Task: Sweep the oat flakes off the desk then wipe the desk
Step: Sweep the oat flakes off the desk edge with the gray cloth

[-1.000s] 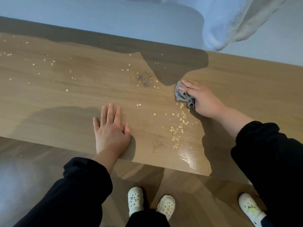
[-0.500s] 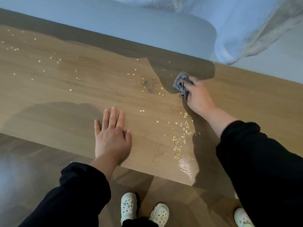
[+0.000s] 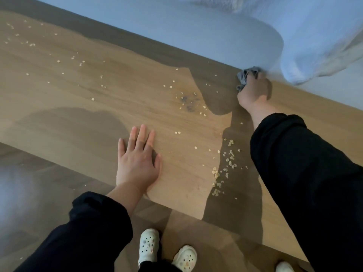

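Note:
Oat flakes lie scattered over the wooden desk [image 3: 82, 99]. A dense patch of oat flakes [image 3: 224, 167] sits near the front edge, right of my left hand. More flakes are spread thinly toward the far left. My right hand [image 3: 254, 91] grips a crumpled grey cloth [image 3: 245, 76] at the desk's far edge, against the wall. My left hand [image 3: 137, 161] rests flat on the desk near the front edge, fingers straight. A dark smudge [image 3: 186, 103] marks the desk between the two hands.
A pale curtain [image 3: 314, 36] hangs at the upper right, just above the cloth. The wall [image 3: 176, 22] runs along the desk's far edge. My feet in white clogs [image 3: 149, 246] stand on the wooden floor below the front edge.
My right hand has carried the cloth away from the oat patch, up to the far edge by the wall. My left hand has stayed flat in place.

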{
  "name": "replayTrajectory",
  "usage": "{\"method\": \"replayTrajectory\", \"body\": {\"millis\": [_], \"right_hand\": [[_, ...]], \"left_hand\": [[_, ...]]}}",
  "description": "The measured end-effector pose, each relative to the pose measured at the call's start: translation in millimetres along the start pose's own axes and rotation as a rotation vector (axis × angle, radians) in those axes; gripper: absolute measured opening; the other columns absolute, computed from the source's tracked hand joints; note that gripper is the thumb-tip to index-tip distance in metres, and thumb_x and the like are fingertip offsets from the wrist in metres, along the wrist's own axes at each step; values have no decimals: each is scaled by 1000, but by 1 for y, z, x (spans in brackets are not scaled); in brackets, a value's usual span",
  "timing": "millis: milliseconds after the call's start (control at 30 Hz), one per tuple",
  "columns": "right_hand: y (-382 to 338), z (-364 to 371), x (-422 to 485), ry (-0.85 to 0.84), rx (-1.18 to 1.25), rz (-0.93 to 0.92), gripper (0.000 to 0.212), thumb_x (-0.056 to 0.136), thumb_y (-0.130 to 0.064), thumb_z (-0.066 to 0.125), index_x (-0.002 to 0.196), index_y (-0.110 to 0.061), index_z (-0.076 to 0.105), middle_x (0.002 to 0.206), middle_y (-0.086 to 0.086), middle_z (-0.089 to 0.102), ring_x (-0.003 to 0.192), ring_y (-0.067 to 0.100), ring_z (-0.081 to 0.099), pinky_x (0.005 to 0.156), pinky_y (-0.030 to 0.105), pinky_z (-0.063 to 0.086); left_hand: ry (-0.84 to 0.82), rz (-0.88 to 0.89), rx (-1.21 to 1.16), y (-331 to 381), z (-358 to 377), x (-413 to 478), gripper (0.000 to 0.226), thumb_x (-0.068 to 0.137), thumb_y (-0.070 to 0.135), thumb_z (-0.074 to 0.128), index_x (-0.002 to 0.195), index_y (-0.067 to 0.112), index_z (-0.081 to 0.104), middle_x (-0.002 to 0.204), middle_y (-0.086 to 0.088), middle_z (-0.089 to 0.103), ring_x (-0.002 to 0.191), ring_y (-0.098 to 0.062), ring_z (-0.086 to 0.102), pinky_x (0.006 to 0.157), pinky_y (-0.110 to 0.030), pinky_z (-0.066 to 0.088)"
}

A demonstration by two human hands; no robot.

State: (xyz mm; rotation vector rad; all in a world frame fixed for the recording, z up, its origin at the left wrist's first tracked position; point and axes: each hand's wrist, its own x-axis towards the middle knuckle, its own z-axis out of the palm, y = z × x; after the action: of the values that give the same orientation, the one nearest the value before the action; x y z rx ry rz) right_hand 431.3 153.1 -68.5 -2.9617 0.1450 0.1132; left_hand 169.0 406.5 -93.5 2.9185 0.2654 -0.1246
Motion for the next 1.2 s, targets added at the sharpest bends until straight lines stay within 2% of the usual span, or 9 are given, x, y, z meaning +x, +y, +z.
{"method": "replayTrajectory", "body": {"millis": [200,367,533,633,700,767,900,1033,1200], "right_hand": [[28,4,-35,-112,179,-537,51,87,7,52,138,-3,50,149,19,35,137,38,34,113,29,23],[66,-7,-61,-41,194,-202,57,88,10,46,142,-6,46,157,14,24,144,33,23,117,27,13],[40,12,-132,-108,266,-414,66,79,15,53,139,-13,53,156,12,30,142,35,25,119,37,19],[36,-6,-151,-141,427,-425,62,82,19,45,137,-8,54,150,2,34,139,18,29,111,7,12],[47,-20,-139,-17,557,-355,53,85,17,45,133,-3,56,140,-3,39,130,11,35,106,1,15],[72,-27,-121,56,511,-249,54,87,12,48,137,-7,53,150,2,36,138,21,33,116,18,19],[115,-25,-111,-140,72,-95,66,88,-3,52,150,-20,36,161,5,17,139,42,21,116,48,23],[97,-25,-125,-119,25,-198,53,88,-23,42,139,-13,50,151,12,38,122,41,34,103,45,33],[91,-16,-157,-30,-194,-353,65,91,-53,27,126,-8,58,127,16,54,112,34,44,92,43,34]], "left_hand": [[-20,-22,-11,2,-2,-3,66,95,40,36,154,23,14,162,-1,3,149,-19,-7,120,-49,-1],[-27,-31,-12,4,-6,-2,67,94,41,35,154,23,12,162,0,1,148,-17,-10,120,-47,-4],[-53,-34,9,4,-7,-2,66,96,42,34,155,24,11,162,0,0,148,-18,-9,120,-47,-3],[-58,-32,17,5,-9,-3,66,96,42,33,155,24,10,162,0,-1,148,-19,-9,120,-48,-2],[-56,-25,14,4,-9,-3,65,96,41,33,155,24,11,162,0,0,148,-18,-9,120,-48,-2],[-48,-24,5,4,-9,-2,64,96,40,34,155,23,12,162,0,1,148,-18,-7,120,-48,-2],[-35,-25,-3,3,-7,-3,63,97,40,34,154,23,15,162,0,3,149,-19,-6,120,-48,-1],[-19,-13,-24,2,-6,-3,62,97,39,37,153,23,18,162,-1,6,149,-19,-4,119,-49,0],[-14,-17,-15,1,-4,-1,67,90,45,26,153,23,21,162,-1,9,149,-19,-2,119,-49,2]]}}
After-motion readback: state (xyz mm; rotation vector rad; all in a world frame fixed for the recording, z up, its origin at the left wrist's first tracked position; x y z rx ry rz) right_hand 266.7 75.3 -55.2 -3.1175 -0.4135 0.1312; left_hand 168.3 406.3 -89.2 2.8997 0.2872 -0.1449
